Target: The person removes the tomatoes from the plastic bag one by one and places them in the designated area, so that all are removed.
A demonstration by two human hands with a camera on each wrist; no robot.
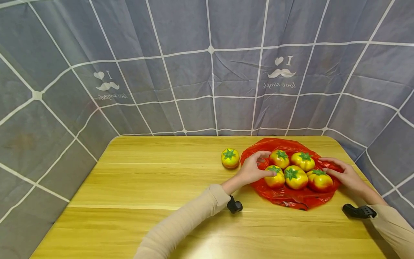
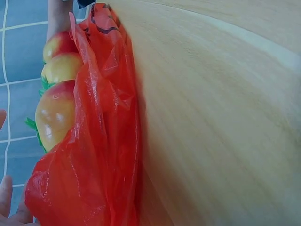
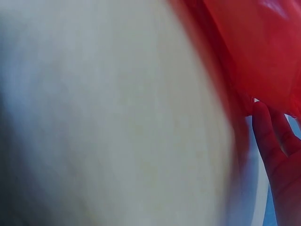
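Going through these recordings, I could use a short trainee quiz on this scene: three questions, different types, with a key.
1. How many fruits show in the head view?
2. In the head view, where is the one fruit that lies outside the red bag?
A) Behind the red bag
B) To its left
C) To its right
3. True or false: the left hand and the right hand are at opposite sides of the red bag.

Key:
1. Six
2. B
3. True
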